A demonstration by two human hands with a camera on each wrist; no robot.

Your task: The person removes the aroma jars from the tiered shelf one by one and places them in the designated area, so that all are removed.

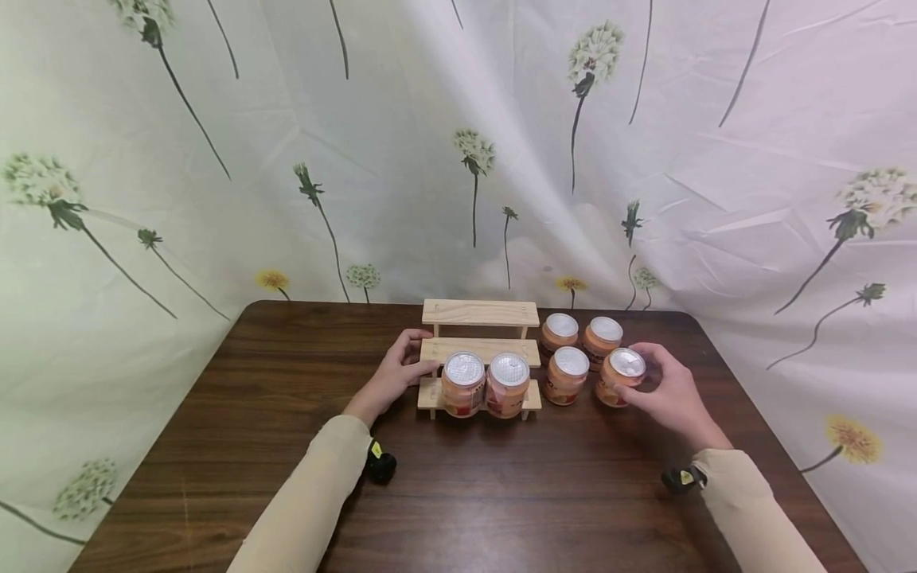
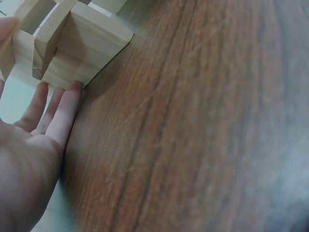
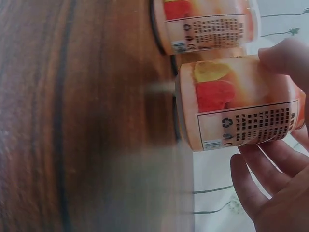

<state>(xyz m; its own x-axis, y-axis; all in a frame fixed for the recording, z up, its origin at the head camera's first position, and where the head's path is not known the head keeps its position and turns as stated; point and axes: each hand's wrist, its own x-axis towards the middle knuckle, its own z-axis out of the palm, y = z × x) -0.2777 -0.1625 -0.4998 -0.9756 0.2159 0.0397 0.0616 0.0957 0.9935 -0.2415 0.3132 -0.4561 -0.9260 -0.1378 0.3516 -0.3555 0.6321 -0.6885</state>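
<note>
From my end I see the held jar (image 1: pixel 613 381), orange with a silvery lid, in the right hand (image 1: pixel 672 390), pinched between thumb and fingers and roughly upright; I cannot tell whether its base touches the table (image 1: pixel 530 501). Just inward of that grip stands a near jar (image 1: pixel 567 381); beyond these two, farther from the person, stand a back-left jar (image 1: pixel 560 335) and a back-right jar (image 1: pixel 602 339). Between the hands I have a stepped wooden rack (image 1: pixel 476 312), its lowest step bearing two front jars (image 1: pixel 464 385) side by side; the left hand (image 1: pixel 390 378) grips the rack's outer end, thumb and forefinger on either side of the middle step; the left wrist view shows me other fingers stretched apart, tips at the side panel. Past both hands hangs a flower-printed cloth (image 1: pixel 408 143).
</note>
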